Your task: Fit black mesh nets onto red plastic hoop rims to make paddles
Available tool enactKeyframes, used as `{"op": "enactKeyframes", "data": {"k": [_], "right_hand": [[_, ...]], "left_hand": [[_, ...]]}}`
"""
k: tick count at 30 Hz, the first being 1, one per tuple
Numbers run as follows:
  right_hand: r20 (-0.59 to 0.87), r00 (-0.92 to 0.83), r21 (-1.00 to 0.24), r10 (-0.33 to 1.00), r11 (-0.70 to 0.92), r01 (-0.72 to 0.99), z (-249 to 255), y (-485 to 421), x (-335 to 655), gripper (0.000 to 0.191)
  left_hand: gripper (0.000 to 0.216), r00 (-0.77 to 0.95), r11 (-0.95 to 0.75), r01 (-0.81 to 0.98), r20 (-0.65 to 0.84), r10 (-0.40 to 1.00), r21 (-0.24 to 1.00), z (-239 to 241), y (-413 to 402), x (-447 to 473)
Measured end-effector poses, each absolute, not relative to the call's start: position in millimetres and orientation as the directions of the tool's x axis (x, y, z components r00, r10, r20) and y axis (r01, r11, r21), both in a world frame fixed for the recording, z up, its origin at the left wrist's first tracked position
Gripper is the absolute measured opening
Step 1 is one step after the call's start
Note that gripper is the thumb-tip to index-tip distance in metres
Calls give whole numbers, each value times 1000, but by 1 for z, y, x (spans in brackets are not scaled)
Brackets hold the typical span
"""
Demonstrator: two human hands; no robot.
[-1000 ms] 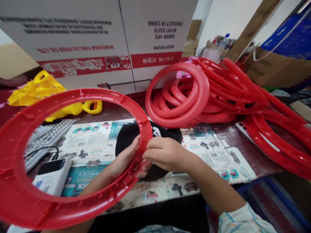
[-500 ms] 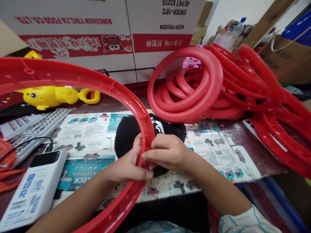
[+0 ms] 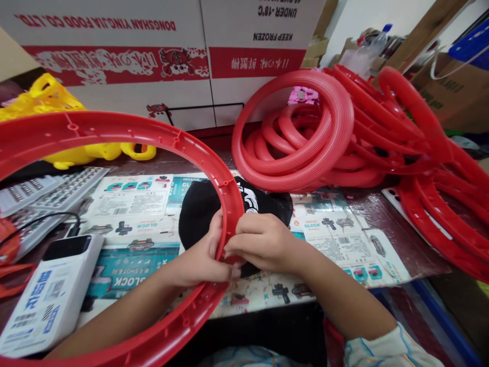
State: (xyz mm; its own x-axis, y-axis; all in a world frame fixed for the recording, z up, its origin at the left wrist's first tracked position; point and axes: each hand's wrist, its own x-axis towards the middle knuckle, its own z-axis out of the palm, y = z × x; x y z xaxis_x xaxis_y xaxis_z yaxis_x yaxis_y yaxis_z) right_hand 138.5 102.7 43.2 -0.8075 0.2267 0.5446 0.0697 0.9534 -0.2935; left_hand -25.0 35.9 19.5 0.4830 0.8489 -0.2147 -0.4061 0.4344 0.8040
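Observation:
A large red plastic ring [image 3: 179, 137], an open channel with small pegs and screw posts along its inside, stands tilted over the table and runs past the left edge of view. My left hand [image 3: 202, 260] is closed round its right side, thumb across the channel. At the same spot my right hand [image 3: 263, 242] has its fingers bent and pinched against the ring's edge. Whether a small part lies between those fingertips is hidden. Behind both hands lies a black cap [image 3: 196, 209] with white lettering.
Red rings [image 3: 340, 117] are piled at the right. A white power bank [image 3: 49, 295] with a cable and trays of small metal parts [image 3: 72, 188] lie left. Yellow toys [image 3: 139, 151] sit behind the ring. A big carton [image 3: 114, 97] stands at the back; flattened printed cardboard [image 3: 130, 193] covers the tabletop.
The far left part of the ring has dipped lower in view, showing more of the yellow toys behind it. Both hands keep their places on the ring, with only slight finger movement.

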Motion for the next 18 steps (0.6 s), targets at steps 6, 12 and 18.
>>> {"op": "enactKeyframes", "data": {"k": [6,12,18], "right_hand": [[554,-804,-268,218,960,76,42,103,138,28],[518,-826,-199,220,971,134,43,100,138,30],[461,-798,-477,388,867,146,46,97,137,21]], "left_hand": [[86,486,441,-364,-237,841,820,19,36,-23],[81,468,438,-375,-240,850,817,17,35,-22],[75,455,435,-347,-257,852,831,13,32,-28]]}}
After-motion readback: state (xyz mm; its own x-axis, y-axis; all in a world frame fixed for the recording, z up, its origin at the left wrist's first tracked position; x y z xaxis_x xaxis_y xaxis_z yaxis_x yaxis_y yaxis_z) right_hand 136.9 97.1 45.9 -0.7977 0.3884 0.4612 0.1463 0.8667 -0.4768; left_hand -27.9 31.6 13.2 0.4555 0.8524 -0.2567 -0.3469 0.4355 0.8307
